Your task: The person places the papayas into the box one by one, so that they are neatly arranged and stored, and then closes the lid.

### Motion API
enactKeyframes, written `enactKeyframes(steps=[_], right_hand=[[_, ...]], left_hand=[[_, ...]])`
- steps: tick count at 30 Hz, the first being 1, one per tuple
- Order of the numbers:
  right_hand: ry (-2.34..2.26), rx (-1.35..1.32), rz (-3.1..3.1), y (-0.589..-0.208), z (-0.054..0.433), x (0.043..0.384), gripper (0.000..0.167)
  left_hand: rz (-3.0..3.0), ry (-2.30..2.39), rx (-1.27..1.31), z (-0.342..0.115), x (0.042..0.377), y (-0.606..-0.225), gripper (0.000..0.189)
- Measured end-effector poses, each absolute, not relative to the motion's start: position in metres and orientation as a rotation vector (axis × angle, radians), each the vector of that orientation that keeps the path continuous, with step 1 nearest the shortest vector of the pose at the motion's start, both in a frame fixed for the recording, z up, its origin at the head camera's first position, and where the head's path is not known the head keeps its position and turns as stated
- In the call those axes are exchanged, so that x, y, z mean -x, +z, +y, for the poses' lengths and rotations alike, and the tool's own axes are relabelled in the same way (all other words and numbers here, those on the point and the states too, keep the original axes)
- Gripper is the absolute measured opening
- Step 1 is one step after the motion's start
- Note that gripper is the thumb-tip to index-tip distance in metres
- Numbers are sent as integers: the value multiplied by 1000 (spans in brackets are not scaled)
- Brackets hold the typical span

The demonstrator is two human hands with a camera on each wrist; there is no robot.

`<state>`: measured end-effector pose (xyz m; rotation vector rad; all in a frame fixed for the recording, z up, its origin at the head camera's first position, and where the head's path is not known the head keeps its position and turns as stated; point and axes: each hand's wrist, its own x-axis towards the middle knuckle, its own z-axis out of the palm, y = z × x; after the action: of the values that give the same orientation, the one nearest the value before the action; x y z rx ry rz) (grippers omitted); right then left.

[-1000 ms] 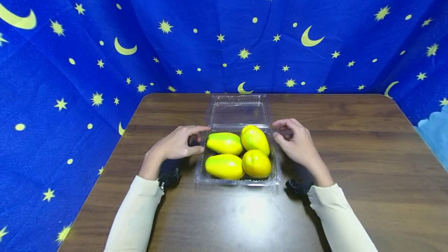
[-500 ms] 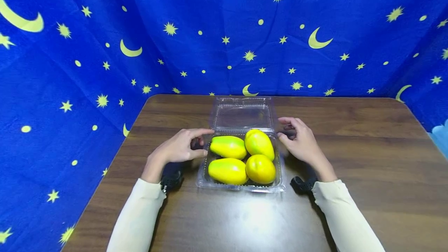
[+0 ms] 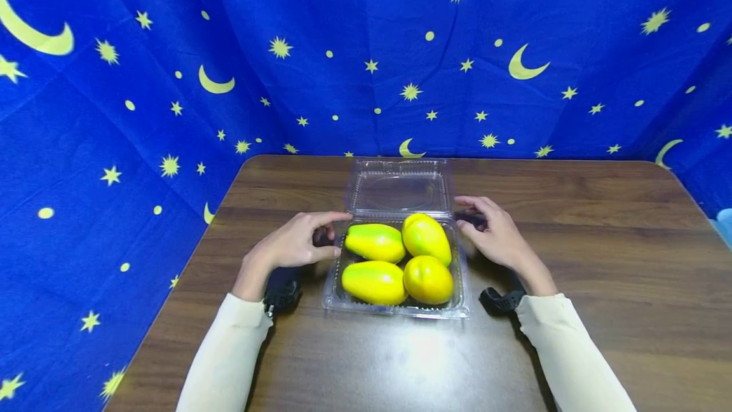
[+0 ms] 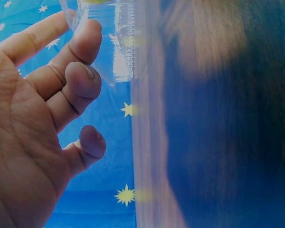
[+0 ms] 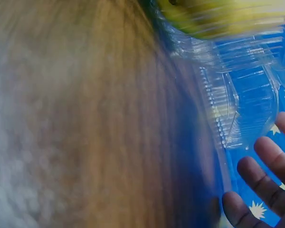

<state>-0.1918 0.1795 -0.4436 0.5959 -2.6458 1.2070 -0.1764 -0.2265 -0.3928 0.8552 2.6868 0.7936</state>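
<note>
A clear plastic clamshell box (image 3: pixel 397 313) lies on the table with its lid (image 3: pixel 400 192) folded back, away from me. Several glossy yellow-green fruits fill its base: two long ones on the left, one upper (image 3: pixel 374 242) and one lower (image 3: pixel 374 283), and two rounder ones on the right, one upper (image 3: pixel 426 238) and one lower (image 3: pixel 428 280). At the box's left side is my left hand (image 3: pixel 294 240), thumb and index finger extended to the rim. My right hand (image 3: pixel 494 234) is at the right side, fingers loosely bent. Neither hand grips anything; whether the fingertips touch the plastic is unclear.
The brown wooden table (image 3: pixel 600 259) extends on both sides of the box. A blue cloth (image 3: pixel 343 18) with yellow stars and moons hangs behind and to the sides. Black wrist devices, one left (image 3: pixel 283 297) and one right (image 3: pixel 501 301), sit beneath the wrists.
The head view has shifted, so the scene appears slightly farther right and lower. Both hands stay beside the box in nearly the same pose, and the fruits have not moved within it.
</note>
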Motion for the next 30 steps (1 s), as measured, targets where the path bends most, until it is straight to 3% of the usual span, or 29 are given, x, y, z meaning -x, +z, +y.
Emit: enactKeyframes(steps=[9,30], right_hand=[[1172,-542,-2671,-447,179,192,53],[1233,-543,-2679,-448,177,193,53]], left_hand=[[2699,780,-870,-226,177,-394,62],[2694,784,-878,-227,178,-396,63]])
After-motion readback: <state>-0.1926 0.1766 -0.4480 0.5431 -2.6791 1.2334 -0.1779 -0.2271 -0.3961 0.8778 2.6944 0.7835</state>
